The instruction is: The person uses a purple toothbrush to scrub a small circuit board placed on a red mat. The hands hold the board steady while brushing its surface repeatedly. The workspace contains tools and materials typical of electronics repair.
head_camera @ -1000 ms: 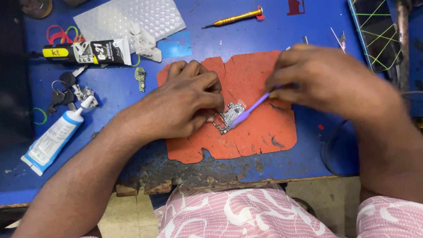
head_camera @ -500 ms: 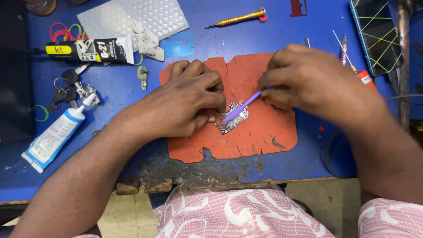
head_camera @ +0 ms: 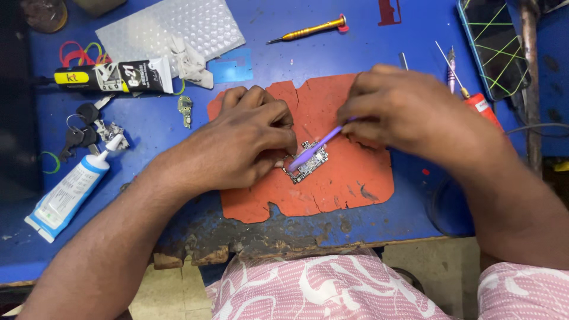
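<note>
One small circuit board [head_camera: 308, 163] lies near the middle of the torn orange mat [head_camera: 349, 184], which sits toward the front edge of the blue bench [head_camera: 332, 53]. The left hand [head_camera: 237, 142] pins the board's left end under its curled fingertips. The right hand [head_camera: 409, 112] pinches one purple tool [head_camera: 317, 147], whose tip rests on the board. Compared with half a second ago the tool lies flatter and its tip has slid further onto the board; the left hand has not shifted.

Outward, at the bench's left edge lie two glue tubes: one white and blue [head_camera: 68, 192], one black and yellow [head_camera: 112, 77]. A bunch of keys [head_camera: 83, 133] lies between them. One yellow screwdriver [head_camera: 308, 29] lies at the back edge, and one phone [head_camera: 492, 44] in the back right corner.
</note>
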